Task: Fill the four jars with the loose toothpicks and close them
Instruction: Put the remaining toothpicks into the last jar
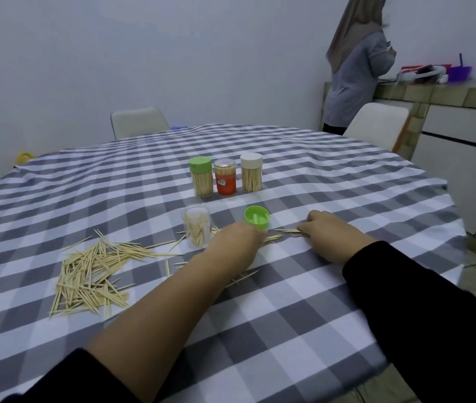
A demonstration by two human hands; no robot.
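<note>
Nearest the camera, two forearms reached out over the grey-and-white checked tablecloth (274,330), the left sleeve pushed up, the right one black down to the wrist. Off to the left lay the big heap of loose toothpicks (91,282), spread flat on the cloth, with strays trailing toward the middle.

The left hand (238,238) was down on the cloth, knuckles up, fingers curled under onto a few toothpicks (271,238) that poked out past its fingertips; whether it actually gripped them I could not tell (the fingers were hidden beneath the hand). The right hand (325,231) sat just across from it, fingers curled downward too, pinching the end of a small bundle of sticks (289,231) lying on the table.

Just behind the left hand stood the open clear jar (197,228), upright, only partly filled, its toothpicks leaning at loose angles. Between the two hands, a little farther back, the green lid (256,218) lay upturned, hollow side facing the camera.

Farther on, three closed jars stood in a tight row, all packed full: a green-capped jar (201,180), an orange-labelled jar (225,177) with a clear cap, and a white-capped jar (251,177).

Beyond the table, two pale chairs (139,122), and a person (356,71) standing at a counter (440,94), back turned.
</note>
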